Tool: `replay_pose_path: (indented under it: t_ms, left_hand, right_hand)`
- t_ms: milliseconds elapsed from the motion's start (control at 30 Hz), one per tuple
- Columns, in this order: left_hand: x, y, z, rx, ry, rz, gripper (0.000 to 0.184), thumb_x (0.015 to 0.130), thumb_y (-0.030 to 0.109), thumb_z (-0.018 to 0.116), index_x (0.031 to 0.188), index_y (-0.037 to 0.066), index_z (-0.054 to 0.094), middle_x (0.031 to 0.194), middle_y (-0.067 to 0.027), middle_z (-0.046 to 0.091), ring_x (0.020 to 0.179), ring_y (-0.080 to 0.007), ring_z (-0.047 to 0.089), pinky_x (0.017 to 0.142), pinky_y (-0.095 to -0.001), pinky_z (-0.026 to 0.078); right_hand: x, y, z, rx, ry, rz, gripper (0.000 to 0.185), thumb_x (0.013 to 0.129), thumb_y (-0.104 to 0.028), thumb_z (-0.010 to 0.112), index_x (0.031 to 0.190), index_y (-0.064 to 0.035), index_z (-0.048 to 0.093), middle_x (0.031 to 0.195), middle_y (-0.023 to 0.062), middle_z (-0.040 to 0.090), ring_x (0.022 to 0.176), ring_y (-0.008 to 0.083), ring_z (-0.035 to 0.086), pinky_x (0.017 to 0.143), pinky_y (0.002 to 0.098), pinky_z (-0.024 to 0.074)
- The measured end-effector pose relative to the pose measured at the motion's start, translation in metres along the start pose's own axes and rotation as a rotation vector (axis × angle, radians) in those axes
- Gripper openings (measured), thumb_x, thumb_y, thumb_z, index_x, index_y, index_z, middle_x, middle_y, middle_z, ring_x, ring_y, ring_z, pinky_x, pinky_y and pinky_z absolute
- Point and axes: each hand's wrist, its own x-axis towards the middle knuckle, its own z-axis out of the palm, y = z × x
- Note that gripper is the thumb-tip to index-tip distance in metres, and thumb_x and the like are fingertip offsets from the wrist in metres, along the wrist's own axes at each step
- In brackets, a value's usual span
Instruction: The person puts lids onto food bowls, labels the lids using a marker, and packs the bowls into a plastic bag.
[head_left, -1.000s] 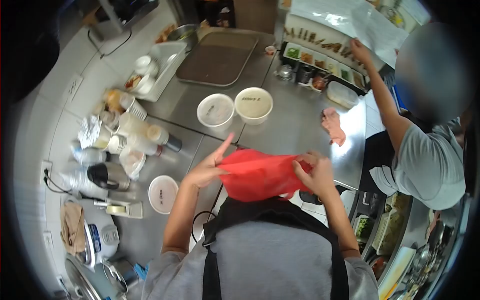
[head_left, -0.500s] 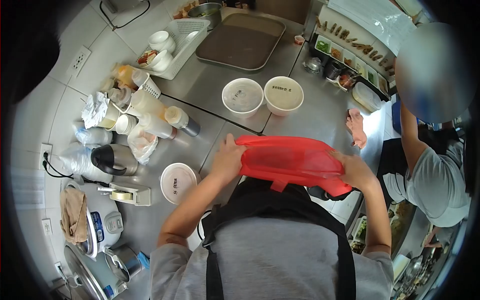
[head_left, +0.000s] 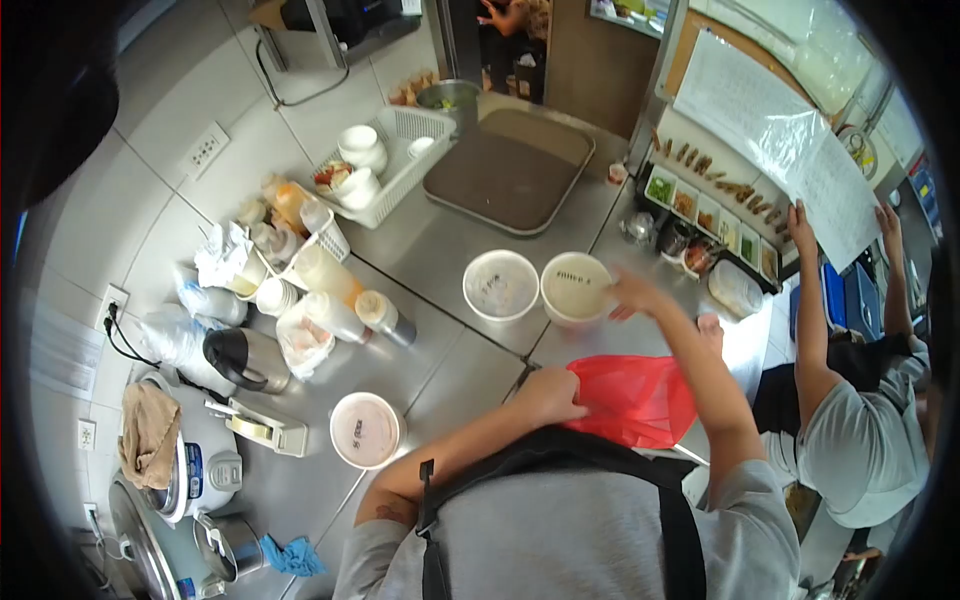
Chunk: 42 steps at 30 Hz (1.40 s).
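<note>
A red bag [head_left: 635, 400] hangs near the counter's front edge, with my left hand [head_left: 548, 397] closed on its left edge. My right hand [head_left: 640, 297] is open, fingers spread and slightly blurred, at the right side of a lidded white tub [head_left: 577, 288] with dark writing. Whether its fingertips touch the tub I cannot tell. Another lidded white tub [head_left: 500, 286] stands just left of that one. A third tub [head_left: 366, 430] sits farther left and nearer to me.
A brown tray [head_left: 512, 170] lies at the back, beside a white basket [head_left: 400, 165] with bowls. Squeeze bottles [head_left: 385, 318] and a tape dispenser [head_left: 262, 428] are at left. On the right a co-worker [head_left: 850, 430] holds a large sheet [head_left: 775, 140].
My right hand has let go of the red bag and moved up to the right-hand tub. The bag now hangs from my left hand. The co-worker's hands have come into view on the sheet.
</note>
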Motion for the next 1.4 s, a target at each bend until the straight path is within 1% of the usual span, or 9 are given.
replay_pose_path:
  t_ms: [167, 267, 367, 433, 533, 600, 700, 1100, 1400]
  left_hand:
    - [0.037, -0.021, 0.028, 0.054, 0.086, 0.106, 0.033, 0.062, 0.015, 0.073, 0.091, 0.009, 0.059, 0.09, -0.0162, 0.063, 0.087, -0.0349, 0.061, 0.074, -0.041, 0.048]
    - [0.06, -0.035, 0.031, -0.141, -0.006, 0.108, 0.042, 0.064, 0.017, 0.074, 0.102, 0.01, 0.058, 0.095, -0.0169, 0.064, 0.09, -0.033, 0.061, 0.074, -0.0399, 0.048]
    - [0.097, -0.07, 0.055, -0.274, -0.029, 0.282, 0.056, 0.067, 0.025, 0.075, 0.116, 0.007, 0.055, 0.102, -0.0148, 0.064, 0.094, -0.0248, 0.062, 0.079, -0.0384, 0.048]
    - [0.08, -0.039, -0.006, -0.41, -0.457, 0.038, 0.065, 0.067, 0.032, 0.077, 0.119, 0.001, 0.053, 0.11, -0.0142, 0.062, 0.101, -0.0209, 0.058, 0.087, -0.0362, 0.047]
    - [0.117, -0.098, 0.027, -0.259, -0.106, 0.28, 0.063, 0.069, 0.029, 0.076, 0.123, 0.007, 0.053, 0.113, -0.0176, 0.061, 0.108, -0.0258, 0.056, 0.086, -0.0343, 0.048]
    - [0.079, -0.041, -0.024, -0.05, -0.182, 0.339, 0.074, 0.069, 0.019, 0.074, 0.135, 0.01, 0.042, 0.122, -0.0212, 0.055, 0.109, -0.0296, 0.056, 0.088, -0.035, 0.048]
    - [0.075, -0.037, -0.045, -0.046, -0.063, 0.081, 0.089, 0.067, 0.009, 0.07, 0.144, 0.011, 0.026, 0.135, -0.0223, 0.043, 0.113, -0.0333, 0.054, 0.093, -0.035, 0.045]
    - [0.004, 0.008, -0.072, -0.196, 0.352, 0.311, 0.102, 0.066, -0.013, 0.052, 0.149, 0.016, -0.001, 0.149, -0.0164, 0.023, 0.12, -0.0279, 0.051, 0.1, -0.0356, 0.04]
    - [0.028, 0.006, -0.009, -0.409, 0.689, 0.256, 0.062, 0.075, -0.012, 0.05, 0.133, 0.008, 0.045, 0.115, -0.0149, 0.054, 0.104, -0.0286, 0.057, 0.087, -0.034, 0.046]
  right_hand:
    - [0.005, 0.009, 0.039, 0.571, -0.053, -0.148, 0.066, 0.084, -0.008, 0.047, 0.14, -0.0095, 0.012, 0.128, 0.0247, 0.04, 0.095, 0.0449, 0.059, 0.059, 0.0558, 0.0561]
    - [0.001, 0.021, 0.051, 0.393, 0.371, -0.105, 0.054, 0.082, -0.007, 0.048, 0.134, -0.0034, 0.033, 0.115, 0.0208, 0.053, 0.1, 0.0402, 0.06, 0.071, 0.0512, 0.0568]
    - [-0.011, 0.058, 0.042, -0.22, 0.69, -0.651, 0.051, 0.079, -0.002, 0.048, 0.13, -0.0069, 0.041, 0.1, 0.0207, 0.057, 0.092, 0.034, 0.062, 0.073, 0.0429, 0.0543]
    - [-0.108, -0.006, 0.035, -0.222, 0.482, -0.615, 0.054, 0.076, 0.001, 0.048, 0.129, -0.0132, 0.045, 0.082, 0.02, 0.057, 0.076, 0.0326, 0.061, 0.066, 0.0395, 0.0488]
    - [-0.131, 0.005, 0.022, -0.42, 0.414, -0.811, 0.056, 0.077, 0.002, 0.046, 0.129, -0.0186, 0.046, 0.073, 0.0203, 0.057, 0.065, 0.0349, 0.058, 0.061, 0.0426, 0.0443]
    - [-0.146, 0.007, 0.014, -0.431, 0.196, -0.488, 0.053, 0.079, 0.0, 0.045, 0.129, -0.0161, 0.046, 0.075, 0.0204, 0.059, 0.067, 0.0362, 0.06, 0.063, 0.042, 0.0461]
    - [-0.122, 0.04, 0.015, -0.525, 0.103, -0.417, 0.045, 0.082, -0.004, 0.045, 0.127, -0.0097, 0.046, 0.086, 0.02, 0.063, 0.073, 0.0362, 0.062, 0.064, 0.0396, 0.0489]
    - [-0.1, 0.081, -0.055, -0.75, 0.073, -0.062, 0.036, 0.082, -0.018, 0.048, 0.111, 0.0008, 0.059, 0.109, 0.0227, 0.061, 0.105, 0.0331, 0.057, 0.087, 0.0382, 0.0445]
    - [-0.067, 0.095, -0.07, -0.905, 0.048, -0.033, 0.037, 0.083, -0.019, 0.049, 0.111, 0.0041, 0.057, 0.105, 0.0251, 0.062, 0.1, 0.0339, 0.06, 0.084, 0.0392, 0.0454]
